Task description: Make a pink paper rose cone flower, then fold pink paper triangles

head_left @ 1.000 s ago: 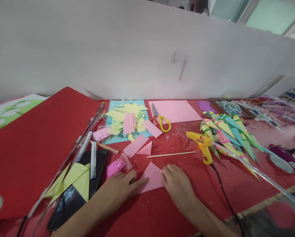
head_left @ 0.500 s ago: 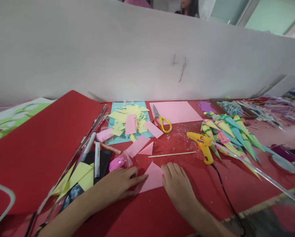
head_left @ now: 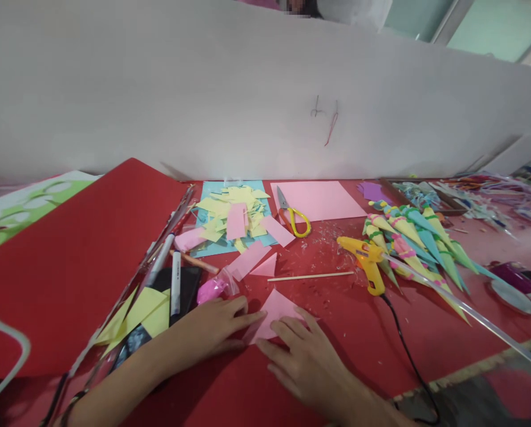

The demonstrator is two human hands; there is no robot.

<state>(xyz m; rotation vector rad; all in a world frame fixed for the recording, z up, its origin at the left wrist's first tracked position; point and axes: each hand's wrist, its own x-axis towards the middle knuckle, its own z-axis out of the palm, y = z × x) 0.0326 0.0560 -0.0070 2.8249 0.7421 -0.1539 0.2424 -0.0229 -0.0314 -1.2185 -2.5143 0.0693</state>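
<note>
A folded piece of pink paper (head_left: 274,305) with a pointed top lies on the red tabletop under both hands. My left hand (head_left: 221,325) rests at its left edge, index finger stretched onto the paper and thumb near the lower corner. Across the paper's lower right part lies my right hand (head_left: 297,353), fingers spread and flat, hiding some of it. Just above the paper is a thin wooden stick (head_left: 310,276). A small bag of something bright pink (head_left: 214,289) sits beside my left hand.
Pink strips and yellow scraps (head_left: 229,207) pile on blue paper at the back, beside scissors (head_left: 294,214) on a pink sheet (head_left: 331,198). To the right are a yellow glue gun (head_left: 363,256) with a cord and decorated paper cones (head_left: 419,237). Markers (head_left: 175,281) and yellow paper (head_left: 147,311) lie left.
My right hand has moved left from the paper's right edge onto its lower part. My left hand stays nearly in place. The view has shifted slightly.
</note>
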